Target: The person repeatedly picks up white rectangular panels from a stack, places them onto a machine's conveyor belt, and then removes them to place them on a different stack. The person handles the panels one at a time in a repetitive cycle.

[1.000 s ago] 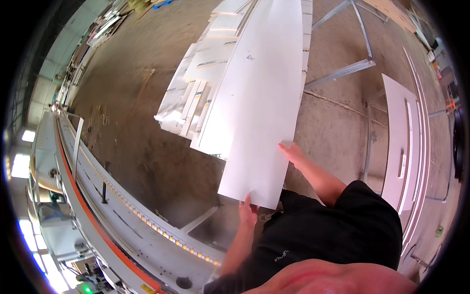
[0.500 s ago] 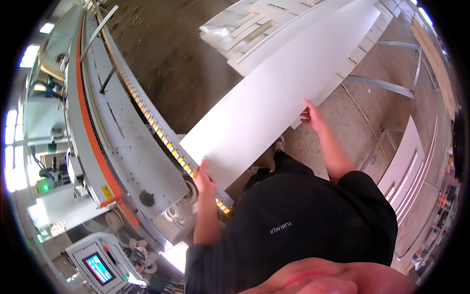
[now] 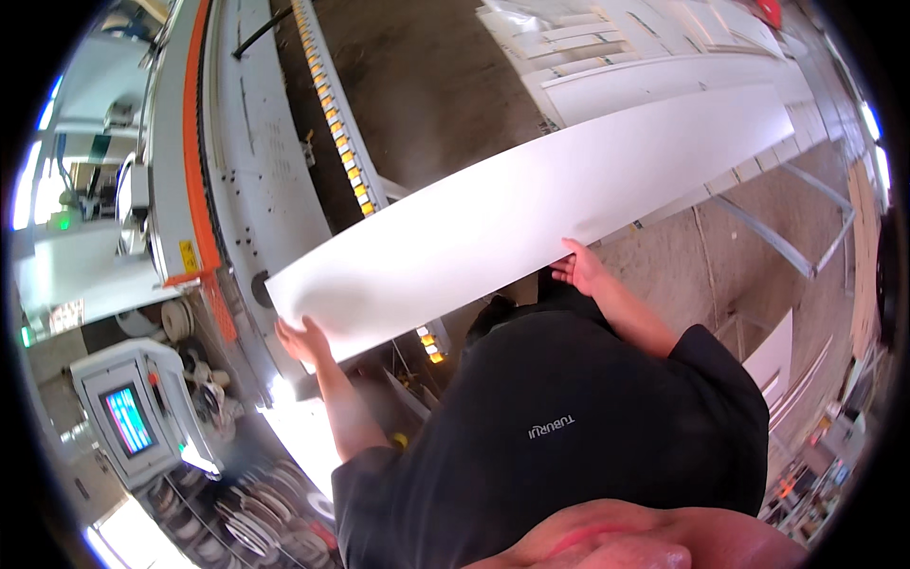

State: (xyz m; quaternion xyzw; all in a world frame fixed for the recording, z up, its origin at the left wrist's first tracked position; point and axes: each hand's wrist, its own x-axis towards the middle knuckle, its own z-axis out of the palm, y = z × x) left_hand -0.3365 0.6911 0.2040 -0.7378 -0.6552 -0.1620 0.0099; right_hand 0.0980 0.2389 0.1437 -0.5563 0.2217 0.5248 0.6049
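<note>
A long white panel lies across both my hands, reaching from the machine on the left to a stack of panels at the far right. My left hand grips the panel's near left corner, with the thumb on top and the other fingers partly hidden. Farther along the near edge, my right hand holds the panel from below, its thumb at the rim. The panel's left end is over the grey machine bed, and it passes above the roller rail with yellow and white rollers.
An orange-striped machine runs along the left. Below it stands a control box with a lit screen, near several coiled rolls. More white panels are stacked at the back right, by a metal frame.
The white panel and both hands have moved left, carrying the panel's left end across the roller rail to the machine bed. My view has turned, too.
</note>
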